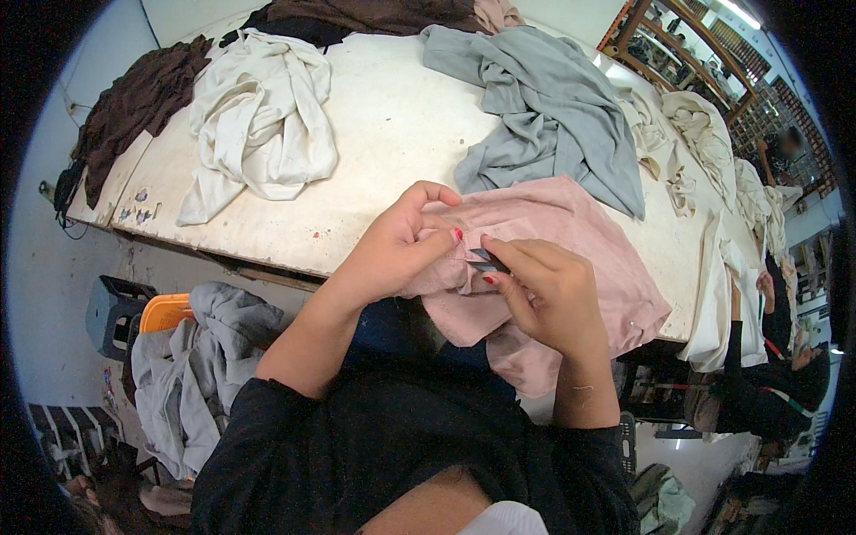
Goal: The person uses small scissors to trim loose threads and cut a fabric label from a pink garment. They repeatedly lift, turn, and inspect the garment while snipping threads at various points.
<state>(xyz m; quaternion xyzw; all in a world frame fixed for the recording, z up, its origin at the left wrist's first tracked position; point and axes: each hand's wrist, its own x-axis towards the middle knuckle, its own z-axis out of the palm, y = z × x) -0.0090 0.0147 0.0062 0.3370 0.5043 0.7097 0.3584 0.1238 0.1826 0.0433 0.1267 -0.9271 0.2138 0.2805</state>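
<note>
A pink cloth garment (588, 236) lies bunched over the near edge of the table, and part of it hangs down in front of me. My left hand (392, 245) pinches a gathered fold of it between thumb and fingers. Close beside that thumb, my right hand (557, 290) grips small dark thread snips (486, 260). Their blades point left and rest at the fold. The exact spot between the blades is too small to make out.
On the pale table (392, 116) lie a grey-blue cloth (553, 107), a white cloth (259, 116) and a dark brown cloth (147, 102). Grey cloth (192, 366) spills from an orange tub (165, 312) at the left. Another person (776, 397) is at the right.
</note>
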